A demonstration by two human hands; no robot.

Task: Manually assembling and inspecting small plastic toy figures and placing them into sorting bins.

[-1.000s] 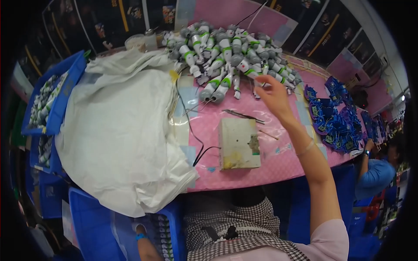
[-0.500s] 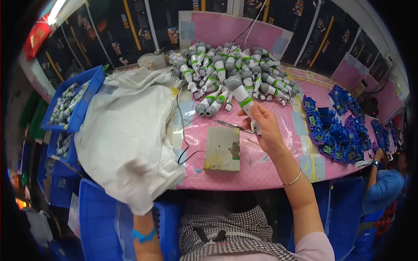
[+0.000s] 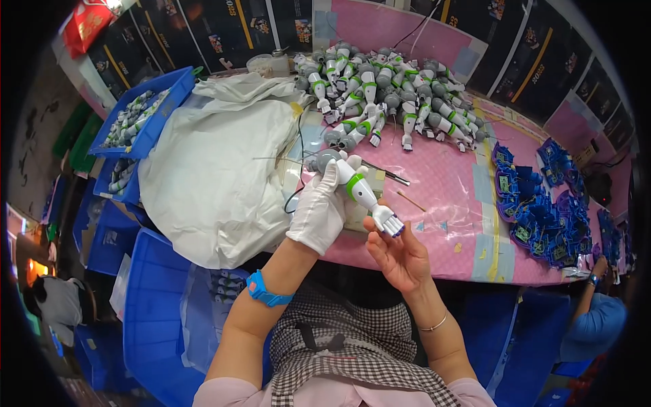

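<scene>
A white toy arm (image 3: 359, 189) with a green band, a grey ball-shaped shoulder and a small white hand is held across my front. My left hand (image 3: 317, 216), in a white glove, is closed around its shoulder end. A thin straight wire (image 3: 277, 159) sticks out leftward from there. My bare right hand (image 3: 400, 261) has the toy's small hand between thumb and fingers, loosely closed; part of the fingertips is hidden. Below the toy arm sits a grey metal block (image 3: 354, 222), mostly covered. A dark pen-like tool (image 3: 388, 173) lies beside it, near a thin wooden stick (image 3: 411, 201).
Many similar toy arms (image 3: 383, 88) are heaped at the back. A white plastic sheet (image 3: 210, 169) covers the left; blue bins (image 3: 159, 139) of parts stand beyond it. Blue and purple toy parts (image 3: 536, 203) lie right, near another person's blue sleeve (image 3: 597, 329).
My left gloved hand has come from the white sheet to the toy arm's shoulder. The toy arm has moved nearer and turned, its small hand now toward me; my right hand has moved nearer too.
</scene>
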